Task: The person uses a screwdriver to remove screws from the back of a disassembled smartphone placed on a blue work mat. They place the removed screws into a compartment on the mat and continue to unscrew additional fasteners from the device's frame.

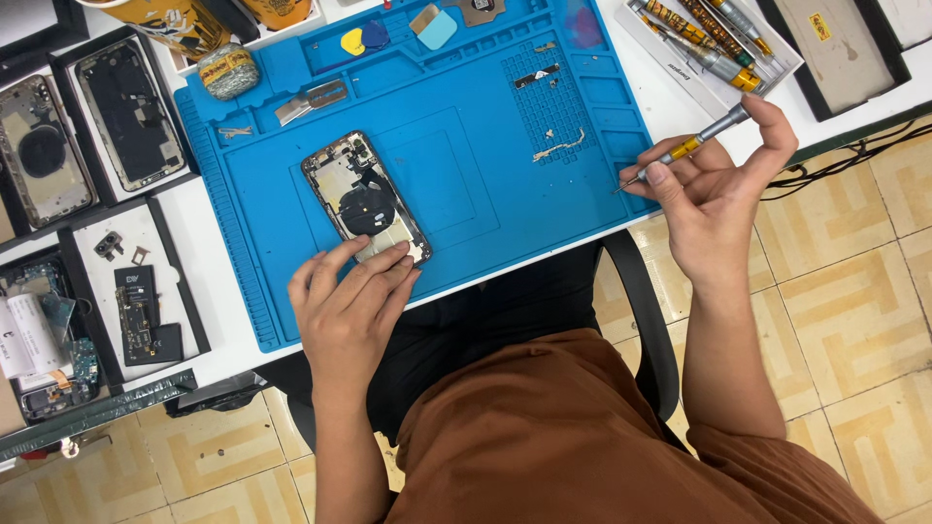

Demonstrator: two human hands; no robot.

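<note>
While left hand (348, 291) pins phone (365, 197) (opened), right hand (714, 184) grips screwdriver (687, 147)

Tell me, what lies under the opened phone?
The phone lies on the blue mat. The left hand covers its lower end, so the mat there is hidden.

Phone repair at a blue work mat

The left hand (348, 303) presses its fingertips on the near end of an opened phone (366, 198) lying tilted on the blue mat (466, 184). The right hand (716, 194) holds a slim screwdriver (685, 147) at the mat's right edge, well apart from the phone. Trays of phone parts (126, 281) sit left.
</note>
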